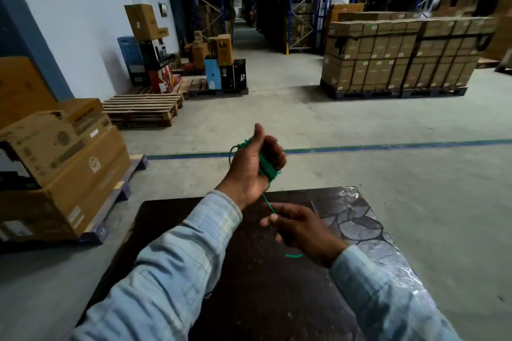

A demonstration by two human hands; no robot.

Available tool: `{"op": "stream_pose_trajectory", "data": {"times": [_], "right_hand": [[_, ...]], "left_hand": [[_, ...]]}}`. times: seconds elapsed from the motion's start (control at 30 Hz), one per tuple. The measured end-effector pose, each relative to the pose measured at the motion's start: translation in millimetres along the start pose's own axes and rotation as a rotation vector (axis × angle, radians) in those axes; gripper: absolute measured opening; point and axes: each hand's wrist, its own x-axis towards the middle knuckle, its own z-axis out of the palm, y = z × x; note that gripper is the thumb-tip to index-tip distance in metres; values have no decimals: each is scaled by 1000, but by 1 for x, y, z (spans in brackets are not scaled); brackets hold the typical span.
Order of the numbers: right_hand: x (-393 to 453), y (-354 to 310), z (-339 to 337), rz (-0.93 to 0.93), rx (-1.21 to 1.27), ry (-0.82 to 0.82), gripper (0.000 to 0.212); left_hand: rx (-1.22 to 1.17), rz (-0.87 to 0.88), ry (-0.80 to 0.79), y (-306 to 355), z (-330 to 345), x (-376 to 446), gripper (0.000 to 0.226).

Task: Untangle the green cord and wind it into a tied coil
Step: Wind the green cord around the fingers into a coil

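Left hand (pixel 253 163), frame centre, raised thumb-up, fingers curled around green cord (pixel 268 168) wound in loops across palm. Single strand drops from bundle to right hand (pixel 303 230), lower centre, pinched between thumb and fingers; short free end shows below that hand. Hands near, not touching. Both over dark table (pixel 249 285), stone-patterned patch at right. Empty wooden pallet (pixel 144 109) mid-left. Stacked cartons (pixel 401 55) upper right, blue floor line (pixel 388 147) across middle.

glossy dark table (pixel 249 299) — matt cardboard boxes (pixel 388 55)
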Motion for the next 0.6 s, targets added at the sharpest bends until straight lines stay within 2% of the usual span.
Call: {"op": "stream_pose_trajectory", "data": {"times": [0.07, 0.13, 0.17, 0.3, 0.4, 0.47, 0.53, 0.6], "right_hand": [[-2, -10, -3, -32, -123, 21, 19], [0, -24, -9, -22, -134, 103, 10], [2, -30, -13, 12, -125, 126, 6], [13, -33, -23, 269, 83, 157, 17], [18, -27, -25, 342, 177, 171, 16], [19, -20, -22, 306, 194, 177, 20], [17, -14, -18, 272, 121, 178, 23], [17, -9, -12, 237, 1, 187, 19]], "left_hand": [[327, 74, 57, -10, -10, 3, 41], [631, 93, 50, -24, -21, 1, 45], [739, 93, 35, -30, -26, 0, 49], [1097, 147, -50, -35, -34, -3, 59], [1327, 150, -100, -39, -41, -4, 60], [1460, 110, -113, -46, -53, -8, 74], [1476, 23, -104, -50, -65, -9, 88], [1466, -43, -91, -51, -70, -12, 92]]}}
